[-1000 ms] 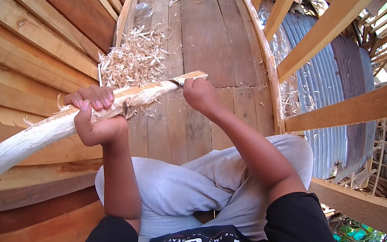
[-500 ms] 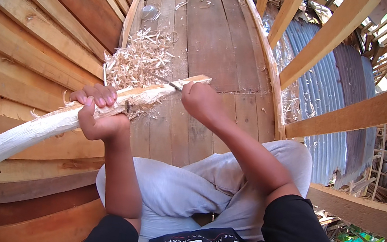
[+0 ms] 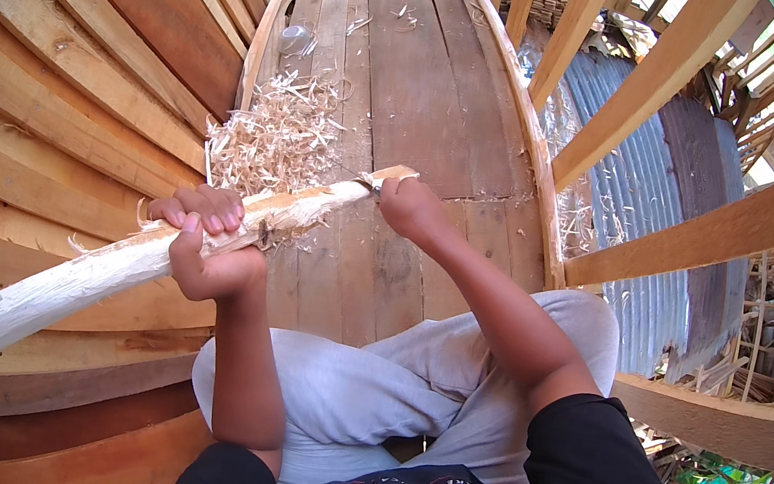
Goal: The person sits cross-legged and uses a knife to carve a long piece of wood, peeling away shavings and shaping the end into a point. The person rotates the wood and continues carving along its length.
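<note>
A long pale wooden pole (image 3: 42, 309), stripped and rough with loose fibres, slants from the lower left to the middle of the view. My left hand (image 3: 205, 239) is wrapped round it, thumb on the near side and fingers over the top. Near the pole's far end, my right hand (image 3: 410, 210) is closed on a knife (image 3: 371, 184); its dark blade lies across the wood, and its handle is mostly hidden in my fist. Fresh yellowish wood shows on the pole's shaved upper face. Beyond it lies a heap of curled wood shavings (image 3: 278, 134).
Plank floor (image 3: 422, 85) runs ahead, with scattered shavings and a clear plastic cup (image 3: 294, 40). A wall of wooden boards (image 3: 70, 131) rises at left. Slanting wooden posts (image 3: 655, 82) and corrugated metal sheets (image 3: 636, 201) stand at right. My crossed legs (image 3: 355, 379) are just below the pole.
The pole and both hands sit slightly lower and further right in the view. My right hand, with the knife, has shifted toward the pole's far tip.
</note>
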A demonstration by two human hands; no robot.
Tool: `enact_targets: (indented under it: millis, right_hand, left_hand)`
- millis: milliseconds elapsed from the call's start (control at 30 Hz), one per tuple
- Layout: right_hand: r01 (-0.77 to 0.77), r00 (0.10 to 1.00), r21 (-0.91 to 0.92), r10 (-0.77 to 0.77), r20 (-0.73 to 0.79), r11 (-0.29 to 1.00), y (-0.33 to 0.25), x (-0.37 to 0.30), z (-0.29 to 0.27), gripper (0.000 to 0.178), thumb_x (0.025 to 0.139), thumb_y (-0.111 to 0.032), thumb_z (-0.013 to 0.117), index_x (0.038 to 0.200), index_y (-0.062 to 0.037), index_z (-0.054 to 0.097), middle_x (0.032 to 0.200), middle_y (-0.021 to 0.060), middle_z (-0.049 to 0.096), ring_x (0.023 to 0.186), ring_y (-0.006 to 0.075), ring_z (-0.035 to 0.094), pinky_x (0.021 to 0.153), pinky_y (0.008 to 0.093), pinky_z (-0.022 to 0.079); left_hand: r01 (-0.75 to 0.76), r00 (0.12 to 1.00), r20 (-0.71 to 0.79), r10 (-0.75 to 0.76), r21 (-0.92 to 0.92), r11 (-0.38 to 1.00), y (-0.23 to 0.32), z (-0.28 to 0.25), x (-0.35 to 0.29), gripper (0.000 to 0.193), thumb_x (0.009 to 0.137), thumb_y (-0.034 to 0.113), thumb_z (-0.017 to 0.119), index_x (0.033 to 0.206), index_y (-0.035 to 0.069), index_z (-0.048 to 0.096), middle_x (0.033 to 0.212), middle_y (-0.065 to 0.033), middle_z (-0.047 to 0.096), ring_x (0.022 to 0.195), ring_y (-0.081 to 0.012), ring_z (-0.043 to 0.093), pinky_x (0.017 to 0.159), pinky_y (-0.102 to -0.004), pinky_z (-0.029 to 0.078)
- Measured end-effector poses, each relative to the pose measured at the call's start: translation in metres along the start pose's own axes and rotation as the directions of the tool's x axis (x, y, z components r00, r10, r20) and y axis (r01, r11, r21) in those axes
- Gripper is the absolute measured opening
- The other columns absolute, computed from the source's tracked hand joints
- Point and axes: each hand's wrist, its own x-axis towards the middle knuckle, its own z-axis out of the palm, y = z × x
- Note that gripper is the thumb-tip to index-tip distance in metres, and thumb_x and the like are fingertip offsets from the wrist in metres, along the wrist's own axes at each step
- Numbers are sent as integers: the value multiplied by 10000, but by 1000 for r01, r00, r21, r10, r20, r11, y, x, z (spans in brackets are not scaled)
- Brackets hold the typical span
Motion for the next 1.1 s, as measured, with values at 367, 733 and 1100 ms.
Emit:
enact_targets:
  millis: [367,733,1100]
  right_hand:
    - [-33,999,-36,33,-11,999,0,-3,3,487,914,-309,342,822,37,673,911,276,647,877,439,624,825,518,475]
    - [-99,991,-182,114,71,978,48,21,-3,494,923,-306,332,981,65,652,1045,306,622,1012,455,594,894,499,457]
    - [-87,993,5,86,84,996,-10,-6,2,506,917,-316,327,915,58,667,995,301,632,960,443,612,872,500,468]
  left_hand:
    - [37,998,-61,-35,37,999,2,-5,3,119,702,129,469,782,140,382,589,1,346,527,-121,344,540,-269,335]
    - [-14,978,209,19,-27,1000,0,4,-10,164,721,74,482,850,121,391,621,-31,404,539,-130,400,547,-276,389]
    - [66,991,-121,-58,62,996,2,-14,6,124,691,161,483,758,166,379,596,15,344,542,-121,338,565,-278,320]
